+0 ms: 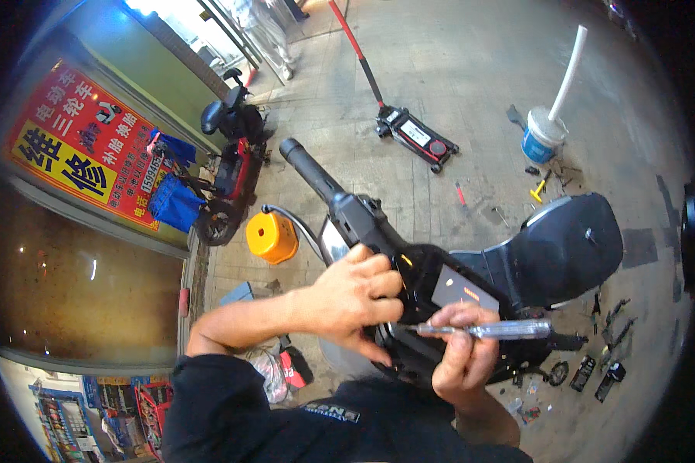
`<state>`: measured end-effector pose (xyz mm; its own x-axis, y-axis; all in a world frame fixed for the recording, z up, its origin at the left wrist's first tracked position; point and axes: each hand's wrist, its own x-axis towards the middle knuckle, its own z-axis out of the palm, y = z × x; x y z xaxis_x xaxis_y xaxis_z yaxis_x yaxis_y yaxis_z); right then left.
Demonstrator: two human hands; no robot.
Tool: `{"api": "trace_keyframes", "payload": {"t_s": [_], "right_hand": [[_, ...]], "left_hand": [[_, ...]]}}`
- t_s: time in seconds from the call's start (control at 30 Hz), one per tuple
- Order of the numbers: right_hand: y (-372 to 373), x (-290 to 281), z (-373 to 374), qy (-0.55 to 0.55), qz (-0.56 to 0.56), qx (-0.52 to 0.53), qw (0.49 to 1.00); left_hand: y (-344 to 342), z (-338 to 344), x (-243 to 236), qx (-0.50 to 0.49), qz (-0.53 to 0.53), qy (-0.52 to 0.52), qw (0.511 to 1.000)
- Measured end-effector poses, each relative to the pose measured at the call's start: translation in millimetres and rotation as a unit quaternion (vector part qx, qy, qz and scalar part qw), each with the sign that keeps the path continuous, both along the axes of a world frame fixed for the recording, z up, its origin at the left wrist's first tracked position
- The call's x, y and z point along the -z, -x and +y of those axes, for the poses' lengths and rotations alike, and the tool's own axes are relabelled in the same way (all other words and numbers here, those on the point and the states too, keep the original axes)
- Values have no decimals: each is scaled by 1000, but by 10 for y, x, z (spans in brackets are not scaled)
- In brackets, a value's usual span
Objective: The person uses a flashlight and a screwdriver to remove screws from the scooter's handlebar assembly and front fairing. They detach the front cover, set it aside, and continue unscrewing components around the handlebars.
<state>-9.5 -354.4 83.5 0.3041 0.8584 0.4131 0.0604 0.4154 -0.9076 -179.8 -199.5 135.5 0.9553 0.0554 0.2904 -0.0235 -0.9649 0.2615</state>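
Observation:
An electric scooter stands before me, with its black handlebar grip [310, 166], lit display [465, 292] and black seat [567, 251] in view. My right hand [467, 355] pinches a screwdriver [513, 330] with a clear handle, held nearly level. Its shaft points left to the dark handlebar cover [409, 297], below the display; where the tip meets the cover, I cannot make out. Curled over the cover's near left part is my left hand [359, 297], thumb pointing down and fingers closed on its edge.
A yellow stool [272, 238] stands left of the handlebar, near a parked scooter [235, 154]. Beyond are a floor jack [415, 139] and a bucket [544, 135] holding a white pole. A yellow hammer [540, 187] and several loose dark parts [583, 373] lie on the right.

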Motion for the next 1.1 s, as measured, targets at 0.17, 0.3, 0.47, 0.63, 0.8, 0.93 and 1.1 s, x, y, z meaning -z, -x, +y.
{"api": "trace_keyframes", "payload": {"t_s": [0.17, 0.3, 0.47, 0.63, 0.8, 0.93, 1.1], "right_hand": [[37, -29, -7, 56, 57, 50, 996], [116, -99, 57, 78, 114, 120, 983], [99, -89, 109, -47, 9, 117, 992], [92, -64, 28, 19, 100, 78, 992], [74, -59, 9, 38, 99, 67, 992], [63, -52, 51, 40, 68, 111, 991], [10, -110, 18, 101, 91, 75, 988]], "left_hand": [[-10, -52, 21, -17, -8, 41, 999], [-9, -68, 34, -21, -8, 68, 997], [2, -62, 87, -18, -32, 96, 995], [29, -63, 108, -9, -20, 96, 995], [25, -63, 91, -6, -10, 100, 995], [17, -71, 62, -12, 3, 102, 995], [12, -78, 17, -13, 11, 77, 997]]}}
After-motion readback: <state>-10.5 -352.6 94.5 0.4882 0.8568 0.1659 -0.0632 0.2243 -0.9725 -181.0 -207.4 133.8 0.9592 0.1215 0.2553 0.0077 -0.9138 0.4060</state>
